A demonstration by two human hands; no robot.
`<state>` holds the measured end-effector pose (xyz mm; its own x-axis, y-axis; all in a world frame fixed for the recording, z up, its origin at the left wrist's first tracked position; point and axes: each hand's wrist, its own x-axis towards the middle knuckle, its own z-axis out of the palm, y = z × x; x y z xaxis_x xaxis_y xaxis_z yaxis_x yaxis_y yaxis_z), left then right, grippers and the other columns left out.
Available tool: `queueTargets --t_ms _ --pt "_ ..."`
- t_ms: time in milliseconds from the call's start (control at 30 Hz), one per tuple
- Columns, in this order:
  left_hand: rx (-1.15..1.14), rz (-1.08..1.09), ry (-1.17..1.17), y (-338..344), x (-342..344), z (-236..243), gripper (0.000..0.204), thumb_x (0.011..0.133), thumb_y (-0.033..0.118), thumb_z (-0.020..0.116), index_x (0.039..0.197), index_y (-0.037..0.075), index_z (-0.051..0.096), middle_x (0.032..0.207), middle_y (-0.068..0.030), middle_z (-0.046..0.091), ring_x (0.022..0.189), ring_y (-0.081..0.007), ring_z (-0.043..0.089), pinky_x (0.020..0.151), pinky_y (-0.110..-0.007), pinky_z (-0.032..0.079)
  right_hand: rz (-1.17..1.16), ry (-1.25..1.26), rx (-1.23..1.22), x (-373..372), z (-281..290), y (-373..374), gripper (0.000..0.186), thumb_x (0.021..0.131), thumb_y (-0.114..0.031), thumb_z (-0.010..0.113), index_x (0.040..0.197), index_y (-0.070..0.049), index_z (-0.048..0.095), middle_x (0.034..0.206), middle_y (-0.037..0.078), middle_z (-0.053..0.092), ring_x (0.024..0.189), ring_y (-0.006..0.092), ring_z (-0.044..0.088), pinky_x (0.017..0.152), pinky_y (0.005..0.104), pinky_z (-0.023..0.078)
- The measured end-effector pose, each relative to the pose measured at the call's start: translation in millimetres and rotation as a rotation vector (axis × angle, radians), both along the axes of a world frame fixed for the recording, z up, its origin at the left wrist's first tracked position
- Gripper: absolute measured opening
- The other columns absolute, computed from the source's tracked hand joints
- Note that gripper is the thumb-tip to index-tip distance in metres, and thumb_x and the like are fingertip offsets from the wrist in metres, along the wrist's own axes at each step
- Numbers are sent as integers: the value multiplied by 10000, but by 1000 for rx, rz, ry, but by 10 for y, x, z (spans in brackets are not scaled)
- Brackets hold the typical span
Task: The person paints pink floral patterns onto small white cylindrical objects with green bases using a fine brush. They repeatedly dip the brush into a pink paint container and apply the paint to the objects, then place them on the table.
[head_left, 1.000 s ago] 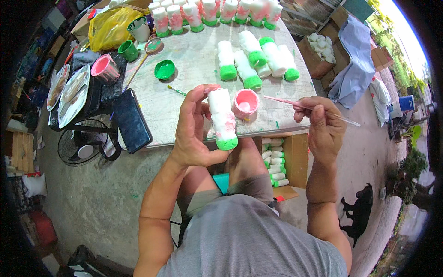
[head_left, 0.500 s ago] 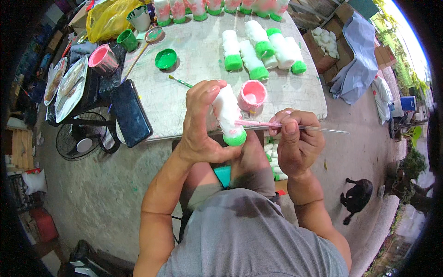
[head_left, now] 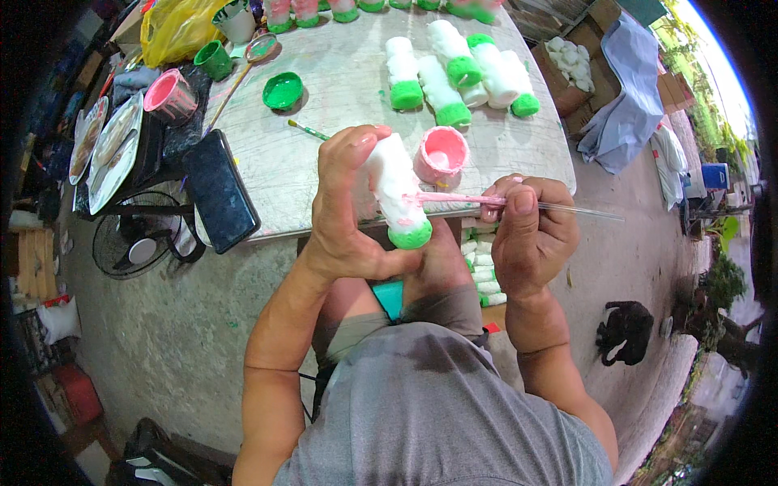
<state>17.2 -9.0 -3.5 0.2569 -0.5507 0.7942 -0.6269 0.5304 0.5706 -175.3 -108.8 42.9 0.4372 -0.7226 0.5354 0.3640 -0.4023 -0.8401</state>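
My left hand (head_left: 340, 219) grips a white, bumpy foam-like cylinder (head_left: 392, 174) between thumb and fingers, its green-painted end (head_left: 411, 236) tilted toward me. Pink paint marks its side. In my right hand (head_left: 535, 227), fingers and thumb pinch a thin paintbrush (head_left: 462, 198) with a clear handle and a pink-coated front part. The brush tip touches the cylinder's side just above the green end. Just beyond, on the table, stands a pink paint cup (head_left: 442, 155). A second brush (head_left: 308, 130) with a green handle lies behind my left fingers.
White cylinders with green ends (head_left: 444, 91) lie on the table (head_left: 348, 49); pink-painted ones stand along its far edge. At left are a phone (head_left: 225, 190), a green paint lid (head_left: 283, 91), another pink cup (head_left: 170, 95) and a fan (head_left: 138, 235). A black animal (head_left: 626, 332) is on the floor at right.
The brush and my right hand have shifted slightly right and up. The cylinder stays in my left hand, a little higher in view. The black animal has changed its pose.
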Motion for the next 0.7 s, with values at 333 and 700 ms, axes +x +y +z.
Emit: queueTargets --t_ms 333,700 --pt "-17 -64 117 -11 -13 -73 1217 555 272 941 1552 52 278 1473 -220 446 1365 -338 450 1155 -458 332 -37 47 -43 64 -35 36 156 1066 -143 553 1008 0 531 835 140 629 720 149 557 687 283 482" --pt "-4 -35 17 -19 28 -49 1196 585 321 930 1550 50 277 1450 -222 454 1368 -335 442 1148 -455 326 -18 3 -136 77 17 34 214 1061 -203 577 1025 2 528 851 146 640 729 166 587 667 291 490"
